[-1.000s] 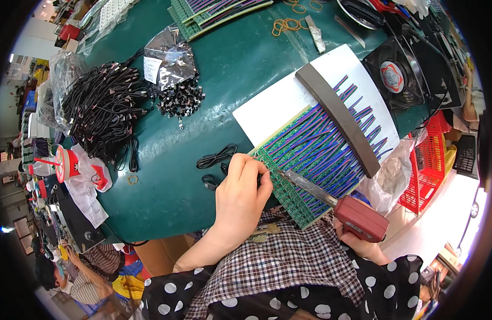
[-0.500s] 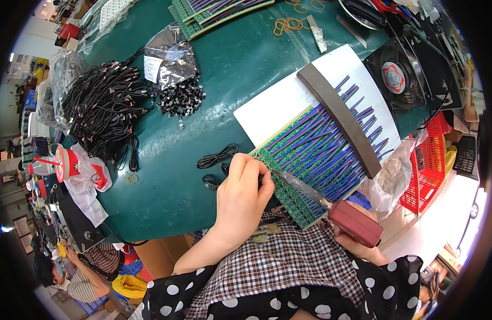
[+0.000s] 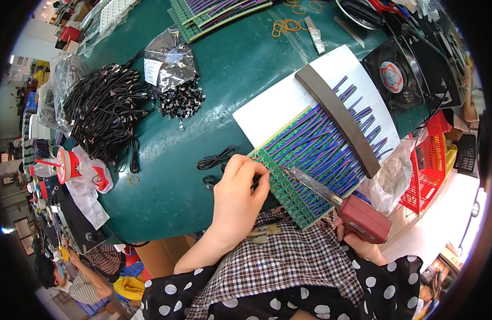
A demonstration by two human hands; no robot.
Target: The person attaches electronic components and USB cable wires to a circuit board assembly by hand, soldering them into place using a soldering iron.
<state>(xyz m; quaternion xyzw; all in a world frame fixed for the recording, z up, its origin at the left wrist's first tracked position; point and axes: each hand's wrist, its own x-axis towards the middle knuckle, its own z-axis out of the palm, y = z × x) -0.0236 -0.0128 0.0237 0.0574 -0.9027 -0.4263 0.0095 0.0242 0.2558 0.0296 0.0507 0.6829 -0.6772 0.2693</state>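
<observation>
My left hand [image 3: 240,192] is closed in a pinch at the left edge of a green circuit board panel [image 3: 304,216]. A black cable [image 3: 210,182] runs behind it and seems to end between the fingers, which hide most of it. My right hand [image 3: 363,246] grips a soldering gun [image 3: 366,218] with a dark red body; its metal shaft slants over the board, the tip just right of my left fingertips. Rows of blue, red and black wires [image 3: 304,144] lie across the panel, under a curved dark grey bar [image 3: 339,120]. White board [image 3: 262,120] lies beneath.
Another coiled black cable [image 3: 218,157] lies beyond my left hand. Bundled black cables [image 3: 105,104] and a bag of cable ends [image 3: 171,58] sit left on the green table [image 3: 166,208]. Stacked panels [image 3: 198,29] lie far; a fan [image 3: 392,77] stands right, a red basket [image 3: 427,165] beyond.
The soldering gun has shifted to the right, its tip drawing away from my left fingertips. My left hand has stayed almost in place at the board's edge.
</observation>
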